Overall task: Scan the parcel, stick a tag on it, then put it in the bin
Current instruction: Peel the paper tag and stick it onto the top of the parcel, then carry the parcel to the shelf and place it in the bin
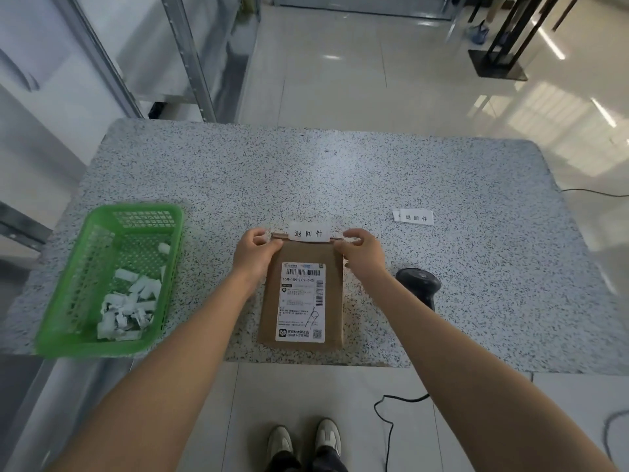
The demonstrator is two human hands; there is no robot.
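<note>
A flat brown cardboard parcel (pixel 269 301) with a white shipping label lies at the front edge of the speckled table (pixel 306 178). A white tag (pixel 308 233) with black characters sits across the parcel's far edge. My left hand (pixel 253 253) pinches the parcel's far left corner beside the tag. My right hand (pixel 362 253) pinches the far right corner, fingertips touching the tag's right end. A black handheld scanner (pixel 420 286) lies on the table just right of my right forearm. A green plastic bin (pixel 112 342) stands at the front left.
The green bin holds several scraps of white paper. Two spare white tags (pixel 413 218) lie on the table to the right. The scanner's black cable (pixel 391 403) trails over the tiled floor. Metal shelving posts (pixel 190 56) rise behind the table's left side.
</note>
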